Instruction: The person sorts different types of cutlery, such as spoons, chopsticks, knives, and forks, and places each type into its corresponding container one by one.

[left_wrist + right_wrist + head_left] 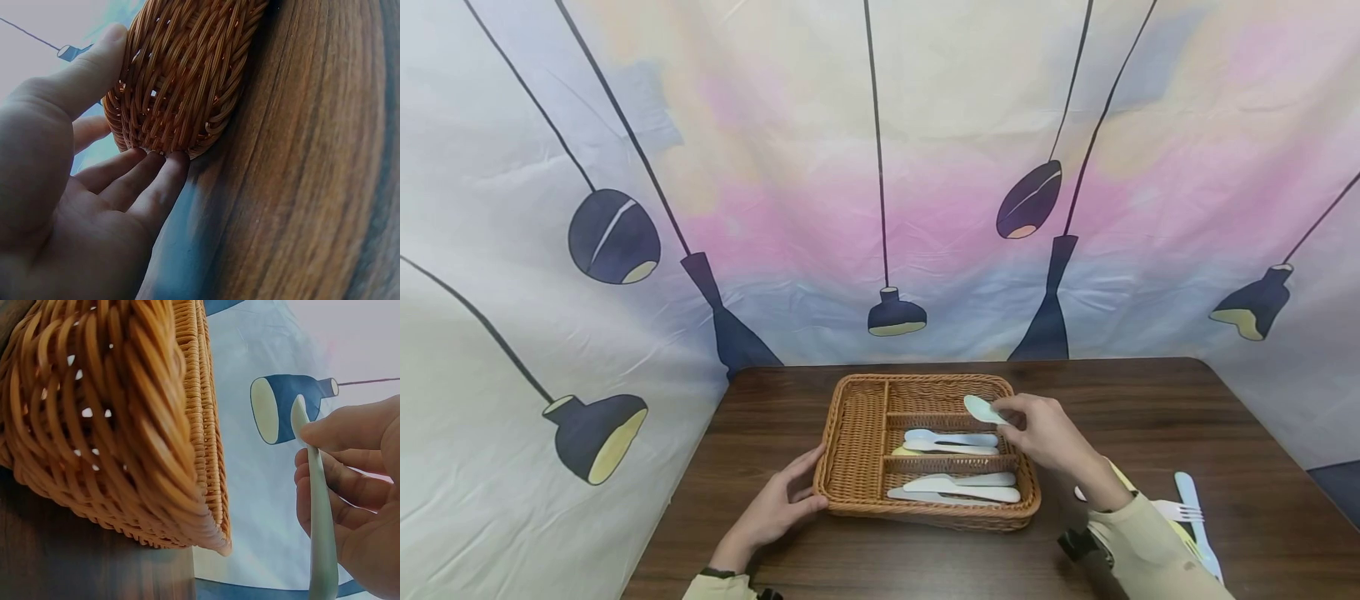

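A person seen from the wrists down, in pale beige long sleeves. The left sleeve [721, 587] shows only as a short piece at the bottom edge, with a dark band [718, 572] across the wrist at its cuff and a small black piece [769, 594] beside it. The right sleeve [1150, 546] shows more: plain, smooth, loosely creased cloth, with a faint darker spot [1189, 565] on it. A blocky black device [1078, 546] sits beside its cuff, its details too small to tell. The left hand [782, 504] and right hand [1045, 429] are bare, with slender fingers.
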A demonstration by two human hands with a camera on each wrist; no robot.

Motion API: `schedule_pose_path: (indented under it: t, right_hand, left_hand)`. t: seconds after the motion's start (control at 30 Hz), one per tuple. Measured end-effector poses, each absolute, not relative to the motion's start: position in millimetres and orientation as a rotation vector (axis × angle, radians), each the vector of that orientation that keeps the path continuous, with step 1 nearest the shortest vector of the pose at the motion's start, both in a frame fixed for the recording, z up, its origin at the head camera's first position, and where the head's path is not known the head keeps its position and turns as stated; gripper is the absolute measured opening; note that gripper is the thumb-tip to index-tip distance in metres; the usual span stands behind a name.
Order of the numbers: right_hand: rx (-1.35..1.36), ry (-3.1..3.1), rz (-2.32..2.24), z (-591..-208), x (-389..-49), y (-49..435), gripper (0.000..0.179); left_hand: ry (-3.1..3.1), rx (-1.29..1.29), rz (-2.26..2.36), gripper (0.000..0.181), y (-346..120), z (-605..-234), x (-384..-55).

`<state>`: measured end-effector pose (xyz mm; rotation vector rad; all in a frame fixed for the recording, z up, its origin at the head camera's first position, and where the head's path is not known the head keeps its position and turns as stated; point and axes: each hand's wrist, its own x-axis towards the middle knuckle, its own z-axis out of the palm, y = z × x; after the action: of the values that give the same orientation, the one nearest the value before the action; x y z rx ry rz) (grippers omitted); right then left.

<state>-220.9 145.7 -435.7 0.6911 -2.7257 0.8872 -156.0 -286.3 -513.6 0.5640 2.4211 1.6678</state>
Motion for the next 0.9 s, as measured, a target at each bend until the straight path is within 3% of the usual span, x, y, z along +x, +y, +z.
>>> schedule_pose_path:
  t: [0.9]
  right_hand:
    - [0.805,-2.718,0.913,-429,-227,117,0.028]
  left_hand:
    - [2.426,0.537,1.654,0.08,-287,-514,-156]
